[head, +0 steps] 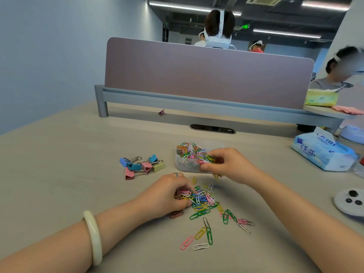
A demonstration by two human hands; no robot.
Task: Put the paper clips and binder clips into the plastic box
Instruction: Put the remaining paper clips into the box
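Observation:
A clear plastic box stands mid-table, partly filled with coloured paper clips. My right hand is at the box's near right rim, fingers closed on a small bunch of paper clips. A loose pile of coloured paper clips lies on the table in front of the box, with more scattered toward me. My left hand rests on the pile's left edge, fingers curled around some clips. A cluster of blue, pink and yellow binder clips lies left of the box. One pink binder clip sits far back near the divider.
A pink desk divider on a grey rail closes the back. A tissue pack lies at the right, a white round dish with dark pieces at the right edge. Other people sit behind and to the right.

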